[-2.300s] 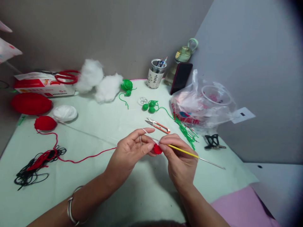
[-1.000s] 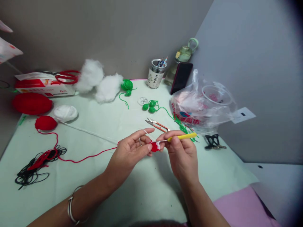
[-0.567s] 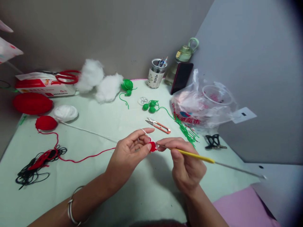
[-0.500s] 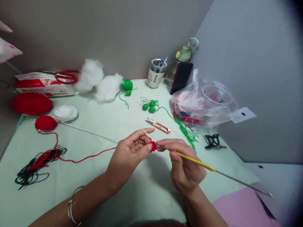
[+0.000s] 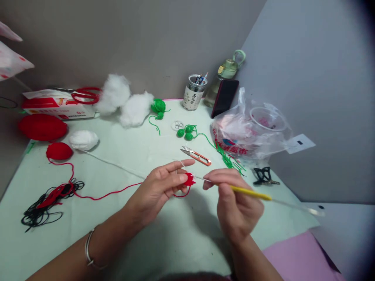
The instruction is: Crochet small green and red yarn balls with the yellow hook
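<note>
Between the thumb and fingers of my left hand (image 5: pixel 164 183) is a small red crochet piece (image 5: pixel 190 179) with white stitches along its upper edge. White yarn passes over the raised index finger. My right hand (image 5: pixel 238 199) grips the yellow handle of a crochet hook (image 5: pixel 252 192). The hook's thin metal tip points left and reaches the edge of the red piece; whether it sits inside a stitch I cannot tell. A red strand hangs below the piece. Beyond my hands lie orange thread snips (image 5: pixel 197 156), blades pointing left.
At left lie a large red yarn ball (image 5: pixel 42 127), a smaller red ball (image 5: pixel 59 151), a white ball (image 5: pixel 84 139) and tangled black yarn (image 5: pixel 41 212). White stuffing (image 5: pixel 136 109), green crocheted balls (image 5: pixel 189 132), a pencil can (image 5: pixel 193 93), a phone (image 5: pixel 225 98) and a plastic bag (image 5: pixel 249 128) stand behind.
My right hand has moved slightly right and down with the hook, away from my left hand. The left hand has turned, showing more of the red piece and its white stitches.
</note>
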The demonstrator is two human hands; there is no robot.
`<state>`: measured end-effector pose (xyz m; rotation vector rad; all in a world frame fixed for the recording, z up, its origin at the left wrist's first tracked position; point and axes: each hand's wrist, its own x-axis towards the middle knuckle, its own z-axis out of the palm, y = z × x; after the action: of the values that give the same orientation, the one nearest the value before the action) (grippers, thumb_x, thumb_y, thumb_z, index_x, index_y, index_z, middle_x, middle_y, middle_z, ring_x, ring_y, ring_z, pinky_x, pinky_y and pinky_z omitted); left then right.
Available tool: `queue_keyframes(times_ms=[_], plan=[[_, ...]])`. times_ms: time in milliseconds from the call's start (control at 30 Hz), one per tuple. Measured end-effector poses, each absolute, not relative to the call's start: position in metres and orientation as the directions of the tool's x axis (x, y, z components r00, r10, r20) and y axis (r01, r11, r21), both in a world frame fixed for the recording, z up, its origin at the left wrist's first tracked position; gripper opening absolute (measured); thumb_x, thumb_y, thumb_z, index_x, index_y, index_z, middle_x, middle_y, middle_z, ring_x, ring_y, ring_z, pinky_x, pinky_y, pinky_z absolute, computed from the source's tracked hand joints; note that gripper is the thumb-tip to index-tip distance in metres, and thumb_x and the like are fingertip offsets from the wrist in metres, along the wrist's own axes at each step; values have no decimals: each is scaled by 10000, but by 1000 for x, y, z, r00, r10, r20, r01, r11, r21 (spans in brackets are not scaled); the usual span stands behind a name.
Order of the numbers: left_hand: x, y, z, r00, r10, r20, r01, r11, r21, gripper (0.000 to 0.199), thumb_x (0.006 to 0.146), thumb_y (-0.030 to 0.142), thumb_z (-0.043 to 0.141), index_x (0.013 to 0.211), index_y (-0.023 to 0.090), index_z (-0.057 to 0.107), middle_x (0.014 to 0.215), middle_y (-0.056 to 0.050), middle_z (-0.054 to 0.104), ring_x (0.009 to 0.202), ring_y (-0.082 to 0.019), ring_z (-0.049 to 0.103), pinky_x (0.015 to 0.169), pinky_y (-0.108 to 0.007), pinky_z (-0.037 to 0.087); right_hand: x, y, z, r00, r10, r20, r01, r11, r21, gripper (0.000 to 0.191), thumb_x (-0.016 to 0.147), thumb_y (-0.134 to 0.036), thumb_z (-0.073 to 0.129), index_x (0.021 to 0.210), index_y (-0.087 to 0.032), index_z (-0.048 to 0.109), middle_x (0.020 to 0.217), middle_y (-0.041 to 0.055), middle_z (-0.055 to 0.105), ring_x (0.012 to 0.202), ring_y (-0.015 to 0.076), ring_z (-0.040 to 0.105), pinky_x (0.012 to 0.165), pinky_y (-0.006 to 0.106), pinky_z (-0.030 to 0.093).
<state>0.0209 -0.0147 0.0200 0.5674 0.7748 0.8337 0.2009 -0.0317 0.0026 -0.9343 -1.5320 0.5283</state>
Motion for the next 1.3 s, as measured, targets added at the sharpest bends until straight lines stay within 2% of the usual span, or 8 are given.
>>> queue_keyframes(times_ms=[67, 167, 333, 467, 667, 867, 1133, 1300], plan=[[20, -15, 20, 386, 857, -341, -422, 493, 761, 416, 838, 266, 820, 1248, 243, 759, 838, 9, 669, 779, -116, 596, 779, -260, 481, 197, -26, 6, 60, 860, 506, 49, 504, -862, 225, 1027, -206, 561, 1022, -274, 776, 851, 39, 727, 758, 190, 687, 636, 336, 578], [23, -18, 19, 346, 895, -283, -402, 414, 817, 385, 822, 232, 840, 1200, 263, 776, 843, 22, 673, 799, -114, 607, 820, -261, 491, 190, -22, 8, 1, 886, 463, 2, 463, -886, 181, 1001, -210, 622, 985, -270, 792, 903, 45, 767, 829, 202, 707, 676, 339, 590], [32, -21, 16, 279, 919, -278, -473, 383, 793, 449, 799, 239, 873, 1233, 247, 760, 827, 20, 694, 818, -121, 634, 827, -251, 502, 185, -32, 0, -3, 830, 557, 257, 539, -802, 295, 979, -118, 630, 1123, -319, 792, 981, 41, 774, 854, 186, 719, 693, 321, 604], [31, -18, 16, 369, 845, -386, -518, 532, 670, 430, 817, 275, 855, 1231, 197, 773, 874, -17, 713, 765, -101, 593, 746, -219, 493, 191, -33, -5, -91, 746, 660, 454, 621, -639, 338, 954, -118, 665, 1196, -326, 777, 1078, 60, 776, 931, 213, 735, 775, 360, 624], [25, -15, 15, 356, 869, -343, -468, 484, 739, 311, 853, 289, 818, 1154, 212, 808, 882, -26, 717, 778, -121, 613, 749, -242, 502, 194, -18, 2, 85, 923, 376, -84, 383, -920, 188, 1023, -270, 607, 988, -264, 792, 879, 21, 729, 648, 133, 649, 603, 290, 567], [31, -19, 12, 333, 900, -282, -384, 402, 831, 377, 834, 291, 840, 1205, 264, 779, 974, -30, 742, 934, -164, 635, 821, -267, 512, 193, -22, 0, 40, 928, 370, 8, 370, -929, 171, 993, -237, 668, 1022, -315, 817, 927, 11, 767, 769, 139, 675, 681, 262, 568], [27, -16, 14, 321, 888, -328, -366, 436, 822, 350, 840, 282, 801, 1188, 242, 785, 890, -9, 674, 857, -150, 603, 855, -300, 472, 196, -17, -2, -12, 975, 224, -329, 207, -921, 179, 1034, -301, 597, 964, -232, 747, 891, 25, 722, 746, 138, 676, 667, 263, 574], [24, -17, 12, 315, 899, -303, -344, 406, 847, 278, 873, 271, 764, 1148, 280, 805, 848, 18, 614, 835, -125, 568, 840, -271, 447, 198, -17, -1, -55, 967, 250, -322, 220, -921, 218, 1061, -320, 537, 961, -221, 703, 885, 32, 724, 709, 141, 669, 669, 288, 573]])
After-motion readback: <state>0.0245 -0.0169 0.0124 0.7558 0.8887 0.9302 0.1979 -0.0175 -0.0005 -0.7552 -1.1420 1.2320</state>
